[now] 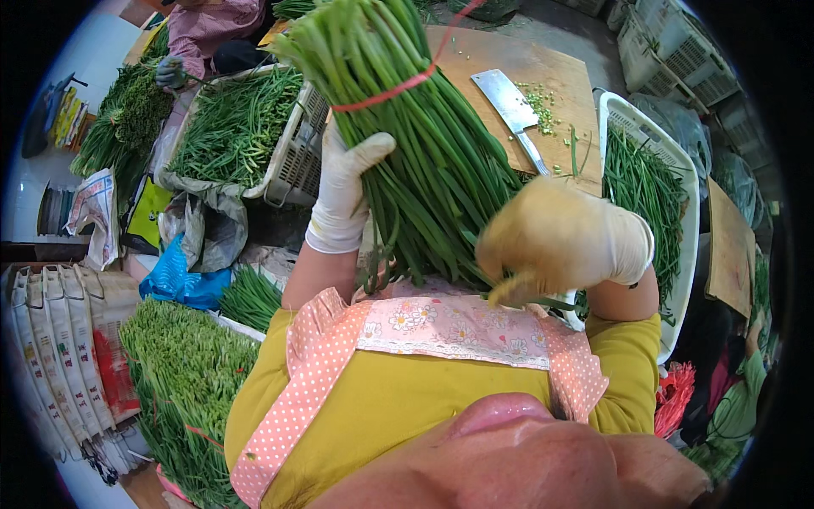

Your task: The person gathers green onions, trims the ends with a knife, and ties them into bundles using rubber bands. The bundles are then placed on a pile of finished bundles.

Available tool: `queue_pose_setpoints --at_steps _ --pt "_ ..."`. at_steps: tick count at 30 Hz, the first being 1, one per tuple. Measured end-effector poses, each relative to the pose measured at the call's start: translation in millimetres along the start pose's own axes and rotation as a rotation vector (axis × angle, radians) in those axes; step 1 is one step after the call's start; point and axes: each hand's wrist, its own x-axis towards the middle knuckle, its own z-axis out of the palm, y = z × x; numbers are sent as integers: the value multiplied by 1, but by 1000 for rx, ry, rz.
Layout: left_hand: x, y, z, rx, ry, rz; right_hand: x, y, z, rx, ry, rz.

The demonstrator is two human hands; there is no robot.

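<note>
A large bundle of green garlic chives point(420, 146) is held up before me, cut ends up and leaf tips toward my apron. A red tie point(394, 92) goes around its upper part, with one end sticking up. My left hand point(350, 184), in a white glove, grips the bundle's left side. My right hand point(547, 235), gloved and blurred by motion, is at the lower right beside the leaf tips; its fingers are curled, and a few leaves show under them. Behind the bundle a cleaver point(509, 102) lies on a wooden board point(470, 51) near chopped green bits point(540, 105).
White plastic baskets of loose chives stand at the left point(296, 121) and right point(690, 210). Tied bundles point(191, 369) are stacked at the lower left, near a blue bag point(181, 273). A co-worker's gloved hand point(170, 72) is at the upper left; another person point(738, 401) is at the lower right.
</note>
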Motion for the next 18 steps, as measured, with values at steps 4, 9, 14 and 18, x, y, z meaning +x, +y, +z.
queue_pose_setpoints --at_steps 4,9,14,18 --pt "1 -2 -13 -55 -46 -67 8 7 -8 -127 672 304" --pt "-7 6 4 66 -69 -33 48 1 -13 -653 949 76" --pt "-7 6 -2 99 -65 -86 50 26 -1 -375 992 56" --pt "-2 5 -4 50 -95 -68 13 3 -14 37 219 -356"
